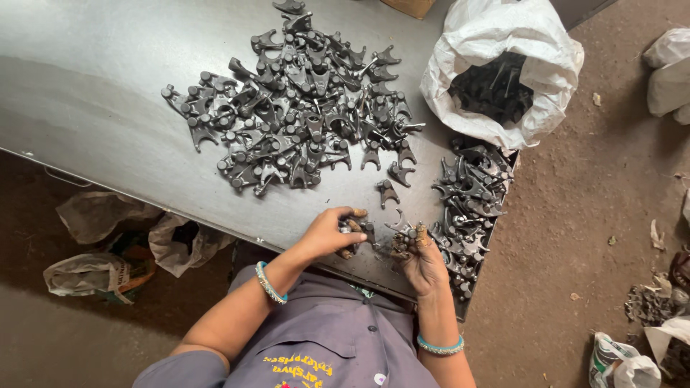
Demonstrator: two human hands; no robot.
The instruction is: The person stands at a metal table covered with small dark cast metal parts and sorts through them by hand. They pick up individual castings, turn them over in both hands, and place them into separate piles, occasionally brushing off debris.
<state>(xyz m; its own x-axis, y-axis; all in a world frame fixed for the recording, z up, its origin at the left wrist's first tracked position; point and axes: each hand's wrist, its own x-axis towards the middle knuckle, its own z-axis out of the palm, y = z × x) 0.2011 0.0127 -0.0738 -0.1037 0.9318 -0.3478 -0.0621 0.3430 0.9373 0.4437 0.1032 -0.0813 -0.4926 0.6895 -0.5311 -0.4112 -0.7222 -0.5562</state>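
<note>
My left hand [329, 233] is closed around a dark metal fork-shaped part [357, 231] near the table's front edge. Close beside it, my right hand [419, 255] grips another dark metal part [401, 244], fingers curled over it. A big heap of the same forged parts [302, 108] is spread over the grey metal table [108, 93] beyond my hands. A second, smaller pile of parts [471, 205] lies at the table's right edge, just right of my right hand. Two loose parts [392, 183] lie between the heap and my hands.
A white sack [503, 43] with dark parts inside stands at the table's far right corner. Crumpled bags [108, 244] lie on the dirt floor at the left, more bags and scrap [640, 345] at the right. The table edge runs diagonally in front of me.
</note>
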